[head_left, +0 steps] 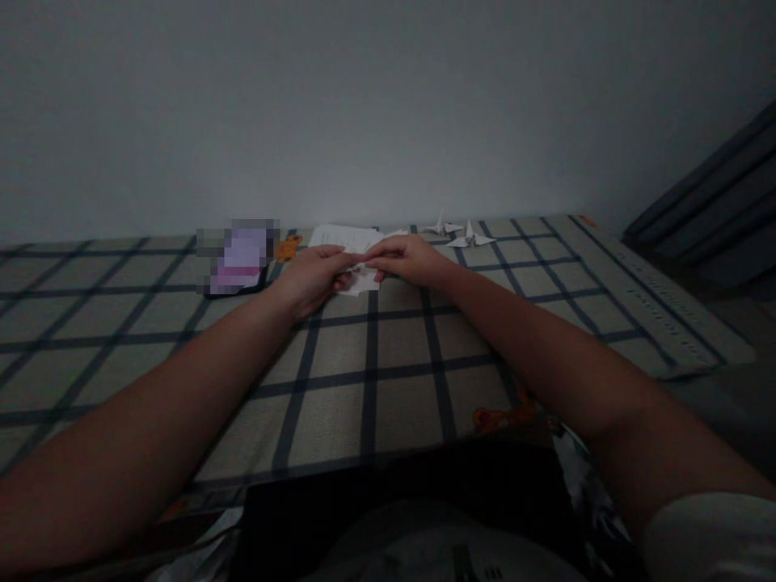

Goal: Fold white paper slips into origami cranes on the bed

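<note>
**A:** Status, left to right?

**B:** Far left, near the wall: a flat dark slab with a pinkish-purple face (236, 260). It's pixelated, so I can't tell what it is. It lies on the beige sheet with dark blue checks (339, 388). Just right of it there's an orange print (288, 246) on the sheet.

**A:** Hands?

**B:** Your left hand (312, 279) has its fingers closed, pinching the small folded piece of white paper (362, 282) at its left edge. Your right hand (405, 259) pinches the same piece from the right. The fingertips of both hands meet over it.

**A:** Where's the paper?

**B:** Between your two hands, on the far side of the sheet and low over it. Can't tell if it touches the sheet. Just behind it, a loose stack of flat white paper sheets (343, 237) lies by the wall.

**A:** Further right?

**B:** A small white folded-paper crane (442, 228), then a second white crane (471, 238) just beside it. Both stand near the wall, beyond your right hand and apart from it.
</note>
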